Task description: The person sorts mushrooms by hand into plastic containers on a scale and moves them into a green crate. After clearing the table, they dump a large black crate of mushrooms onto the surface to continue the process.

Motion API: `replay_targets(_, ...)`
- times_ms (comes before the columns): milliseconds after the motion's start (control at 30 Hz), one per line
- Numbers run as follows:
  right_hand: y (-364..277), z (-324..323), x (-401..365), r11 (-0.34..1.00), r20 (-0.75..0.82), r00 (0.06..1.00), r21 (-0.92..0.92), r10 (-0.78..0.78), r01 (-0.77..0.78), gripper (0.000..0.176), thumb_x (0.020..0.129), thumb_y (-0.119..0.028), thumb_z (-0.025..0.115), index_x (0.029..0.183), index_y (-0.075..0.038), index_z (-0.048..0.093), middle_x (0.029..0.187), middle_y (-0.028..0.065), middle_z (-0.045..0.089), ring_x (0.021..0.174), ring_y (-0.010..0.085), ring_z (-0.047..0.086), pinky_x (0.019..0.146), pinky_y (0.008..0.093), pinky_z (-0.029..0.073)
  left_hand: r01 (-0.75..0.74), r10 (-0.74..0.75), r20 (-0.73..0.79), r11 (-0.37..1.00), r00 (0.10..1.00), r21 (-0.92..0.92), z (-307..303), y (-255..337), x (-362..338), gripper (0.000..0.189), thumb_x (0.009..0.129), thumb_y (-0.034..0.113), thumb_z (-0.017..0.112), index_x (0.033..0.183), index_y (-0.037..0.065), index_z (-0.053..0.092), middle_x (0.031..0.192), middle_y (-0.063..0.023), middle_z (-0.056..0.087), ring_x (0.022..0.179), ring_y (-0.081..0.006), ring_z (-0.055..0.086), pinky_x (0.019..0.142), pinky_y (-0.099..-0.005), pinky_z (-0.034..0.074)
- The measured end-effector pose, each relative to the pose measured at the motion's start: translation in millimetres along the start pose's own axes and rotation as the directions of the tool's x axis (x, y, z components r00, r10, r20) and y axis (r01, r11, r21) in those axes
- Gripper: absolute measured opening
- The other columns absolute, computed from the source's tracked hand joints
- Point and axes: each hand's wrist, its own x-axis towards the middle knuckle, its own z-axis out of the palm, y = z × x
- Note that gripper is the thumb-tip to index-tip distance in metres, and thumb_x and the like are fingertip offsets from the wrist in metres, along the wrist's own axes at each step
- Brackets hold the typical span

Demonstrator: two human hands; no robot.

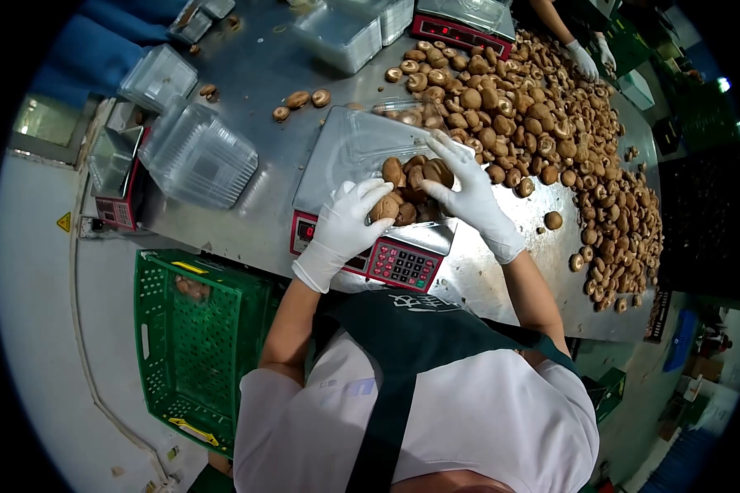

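Gloved and cupped, the left hand [344, 230] curves against brown mushrooms [404, 212] at the frame's centre, above a red scale [403, 264]; whether it pinches one, I cannot tell. Opposite, the right hand [475, 197] has thumb and fingers spread. Loose mushrooms [543, 123] cover the surface [251, 90] at upper right; clear containers [205, 164] stand upper left.

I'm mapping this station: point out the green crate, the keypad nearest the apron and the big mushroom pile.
Green crate [158, 316]: head view, on its perforated side wall.
Keypad [402, 264]: head view, middle of its buttons.
Mushroom pile [543, 125]: head view, on caps at mid-heap.
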Motion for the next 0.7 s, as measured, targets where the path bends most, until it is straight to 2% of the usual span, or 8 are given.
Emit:
replay_targets(100,1,-9,-15,0.998,-0.05,0.997,0.003,0.06,-0.06,0.05,0.074,-0.026,0.075,0.119,-0.01,0.06,0.13,0.015,0.053,0.12,0.0314,0.047,0.101,0.0377,0.039,0.034,-0.034,0.07,0.999,0.997,0.006,10,-8,-2,0.052,0.07,0.023,0.074,0.117,0.01,0.059,0.114,-0.01,0.062,0.091,-0.0277,0.057,0.084,-0.0356,0.047)
replay_targets(200,-16,-9,-31,0.998,-0.064,0.996,-0.015,0.057,-0.058,0.033,0.07,-0.022,0.078,0.099,-0.011,0.068,0.105,0.0096,0.065,0.095,0.0248,0.059,0.085,0.0341,0.05,0.068,-0.062,0.114,0.996,0.991,-0.05,8,-10,0,0.052,0.071,0.025,0.073,0.118,0.009,0.059,0.111,-0.0113,0.062,0.093,-0.0294,0.056,0.084,-0.0378,0.047)
replay_targets(267,-21,3,-42,0.998,-0.017,0.998,0.043,0.055,-0.054,0.034,0.07,-0.024,0.078,0.1,-0.012,0.068,0.093,0.009,0.065,0.085,0.0233,0.062,0.073,0.0319,0.053,0.094,-0.08,0.138,0.99,0.987,-0.1,3,-7,0,0.052,0.072,0.027,0.072,0.118,0.008,0.058,0.11,-0.0118,0.062,0.096,-0.0305,0.055,0.086,-0.0395,0.047)
replay_targets(333,-38,9,-47,0.988,-0.032,0.999,-0.155,-0.012,0.007,0.033,0.069,-0.028,0.078,0.097,-0.015,0.067,0.073,0.0031,0.057,0.069,0.0206,0.057,0.061,0.0323,0.05,0.112,-0.093,0.1,0.974,0.991,-0.198,-2,-2,0,0.052,0.071,0.025,0.074,0.117,0.008,0.058,0.109,-0.0122,0.062,0.095,-0.0307,0.057,0.085,-0.0394,0.046)
replay_targets(433,-38,24,-48,0.977,-0.053,0.991,-0.184,-0.12,0.108,0.029,0.07,-0.025,0.077,0.094,-0.015,0.067,0.067,0.0013,0.055,0.065,0.0199,0.054,0.057,0.0329,0.048,0.041,-0.034,0.035,0.973,0.999,-0.227,-3,6,-3,0.053,0.068,0.021,0.077,0.116,0.008,0.06,0.106,-0.0109,0.064,0.078,-0.0245,0.056,0.073,-0.0328,0.048)
replay_targets(533,-31,32,-53,0.959,-0.113,0.978,-0.244,-0.174,0.143,0.022,0.071,-0.021,0.075,0.091,-0.015,0.066,0.065,0.0005,0.054,0.066,0.0205,0.054,0.056,0.0339,0.047,0.002,0.0,0.011,0.972,1.0,-0.236,1,8,-6,0.054,0.066,0.021,0.078,0.116,0.009,0.061,0.106,-0.0098,0.064,0.078,-0.0245,0.056,0.074,-0.0331,0.048)
replay_targets(633,-41,15,-68,0.997,-0.096,0.993,-0.052,-0.068,0.063,0.018,0.074,-0.021,0.072,0.088,-0.013,0.065,0.064,0.0039,0.056,0.064,0.0245,0.056,0.057,0.0354,0.048,-0.038,0.03,-0.047,0.983,0.998,-0.18,8,1,-6,0.055,0.065,0.021,0.078,0.116,0.009,0.061,0.108,-0.0092,0.063,0.086,-0.0256,0.058,0.078,-0.0352,0.048)
replay_targets(700,-40,-7,-83,0.989,0.403,0.905,-0.099,0.139,-0.108,0.022,0.077,-0.031,0.069,0.082,-0.01,0.067,0.069,0.0099,0.061,0.066,0.0296,0.061,0.061,0.0374,0.049,-0.043,0.033,-0.095,0.993,0.995,-0.111,9,1,-5,0.054,0.065,0.021,0.078,0.116,0.009,0.061,0.109,-0.0092,0.063,0.089,-0.026,0.058,0.079,-0.036,0.048)
